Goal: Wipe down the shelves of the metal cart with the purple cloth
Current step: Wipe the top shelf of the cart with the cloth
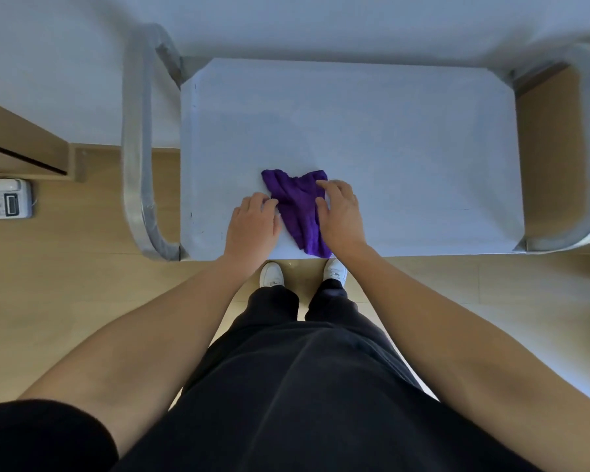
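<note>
Left hand (252, 221): fingers curled, pinching left edge of purple cloth (297, 207). Right hand (339, 212): fingers bent over cloth's right side, gripping it. Cloth bunched on top shelf (406, 131) of metal cart, middle of front edge, tail reaching that edge. Wrapped handle (138, 148) at shelf's left end. Desk phone (5, 198) well apart beyond it.
</note>
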